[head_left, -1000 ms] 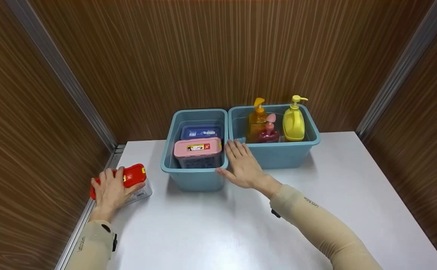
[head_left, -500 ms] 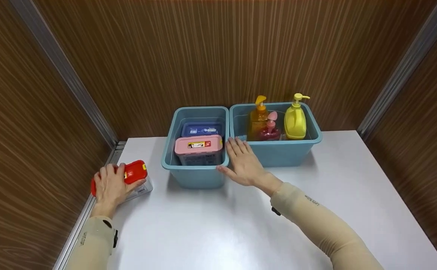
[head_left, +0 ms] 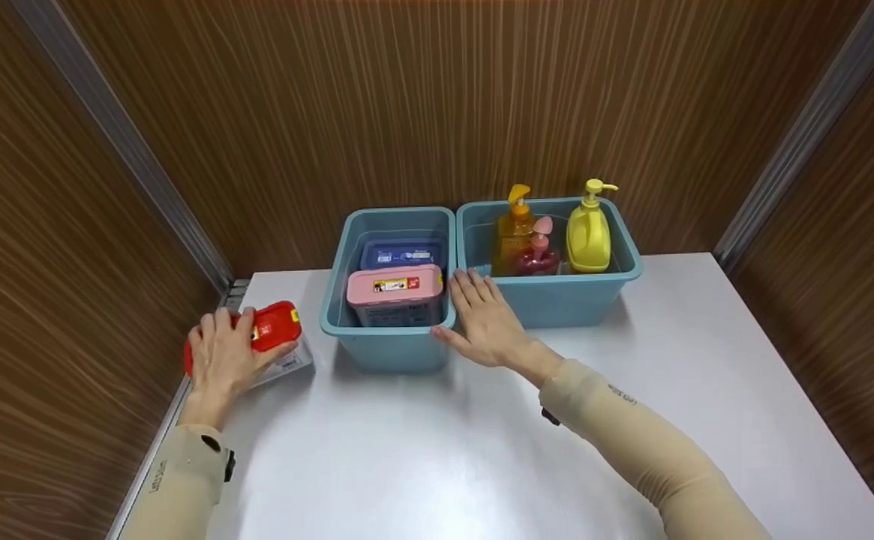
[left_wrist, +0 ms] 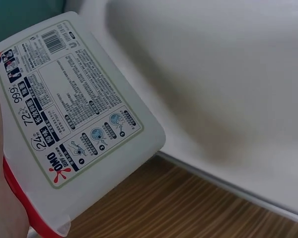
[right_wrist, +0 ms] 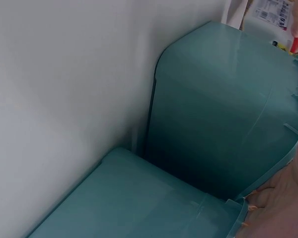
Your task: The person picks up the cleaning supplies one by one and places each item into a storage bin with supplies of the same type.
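At the table's left edge, my left hand [head_left: 223,356] grips a clear plastic box with a red lid [head_left: 277,322] from above, thumb on the near side. The left wrist view shows its printed OMO label [left_wrist: 72,99], with a shadow on the table beside it. My right hand [head_left: 489,324] rests with straight fingers on the right rim of the left blue bin [head_left: 388,331], its thumb at the near corner. Inside that bin stand a pink-lidded box [head_left: 395,283] and, behind it, a blue-lidded box [head_left: 404,252]. The right wrist view shows the bins' outer walls [right_wrist: 228,99].
A second blue bin [head_left: 568,304] touches the first on the right. It holds an orange pump bottle [head_left: 513,240], a red pump bottle with a pink top [head_left: 538,259] and a yellow pump bottle [head_left: 589,238]. Wood-grain panels [head_left: 406,97] enclose the white table [head_left: 406,450].
The red-lidded box has shifted slightly away from me and to the right in my left hand. My right hand keeps its place on the bin rim. The head view has tilted a little.
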`<state>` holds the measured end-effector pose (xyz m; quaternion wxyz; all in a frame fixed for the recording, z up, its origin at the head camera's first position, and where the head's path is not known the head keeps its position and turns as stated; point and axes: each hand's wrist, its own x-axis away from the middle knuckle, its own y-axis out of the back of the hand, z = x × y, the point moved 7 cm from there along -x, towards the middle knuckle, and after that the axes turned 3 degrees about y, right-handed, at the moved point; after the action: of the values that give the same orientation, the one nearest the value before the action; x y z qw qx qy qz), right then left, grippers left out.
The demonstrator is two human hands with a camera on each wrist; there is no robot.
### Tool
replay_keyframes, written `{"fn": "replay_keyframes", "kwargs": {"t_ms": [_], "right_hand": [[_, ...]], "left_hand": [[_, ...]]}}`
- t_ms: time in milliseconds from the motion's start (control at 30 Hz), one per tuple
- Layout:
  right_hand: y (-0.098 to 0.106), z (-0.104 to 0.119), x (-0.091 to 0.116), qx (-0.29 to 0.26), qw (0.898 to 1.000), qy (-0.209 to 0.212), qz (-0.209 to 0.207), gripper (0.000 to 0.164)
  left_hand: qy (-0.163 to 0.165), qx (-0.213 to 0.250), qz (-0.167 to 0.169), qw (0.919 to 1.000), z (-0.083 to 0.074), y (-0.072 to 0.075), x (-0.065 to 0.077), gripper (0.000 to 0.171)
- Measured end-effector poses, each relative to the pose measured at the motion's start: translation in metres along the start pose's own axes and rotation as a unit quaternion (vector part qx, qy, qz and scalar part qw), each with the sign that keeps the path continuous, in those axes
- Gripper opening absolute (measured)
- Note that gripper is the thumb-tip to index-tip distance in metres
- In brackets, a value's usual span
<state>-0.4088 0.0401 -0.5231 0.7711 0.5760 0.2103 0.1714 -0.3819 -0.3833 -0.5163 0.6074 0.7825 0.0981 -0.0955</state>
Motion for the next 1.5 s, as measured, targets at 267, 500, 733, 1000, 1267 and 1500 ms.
{"fn": "replay_keyframes", "kwargs": {"t_ms": [267,500,733,1000,1267,1500], "right_hand": [[0.001,0.0,0.001,-0.001,1.0,-0.002,-0.001,0.108],[0.001,0.001,0.0,-0.001,1.0,0.003,-0.002,0.107],[0.001,0.0,0.0,-0.004,1.0,0.002,0.002,0.108],[0.001,0.0,0.0,-0.007,1.0,0.001,0.0,0.109],[0.003,0.0,0.0,-0.003,1.0,0.0,-0.001,0.108],[0.003,0.001,0.0,0.0,1.0,0.005,0.001,0.107]], "left_hand": [[-0.007,-0.005,-0.003,1.0,-0.029,0.039,-0.006,0.097],[-0.033,-0.022,-0.04,0.9984,-0.054,0.073,-0.01,0.095],[-0.076,-0.051,-0.061,0.9939,-0.08,0.092,-0.019,0.09],[-0.073,-0.042,-0.061,0.9946,-0.088,0.115,-0.025,0.088],[-0.083,-0.02,-0.069,0.9939,-0.112,0.124,-0.033,0.087],[-0.107,-0.013,-0.074,0.9914,-0.139,0.12,-0.042,0.09]]}}
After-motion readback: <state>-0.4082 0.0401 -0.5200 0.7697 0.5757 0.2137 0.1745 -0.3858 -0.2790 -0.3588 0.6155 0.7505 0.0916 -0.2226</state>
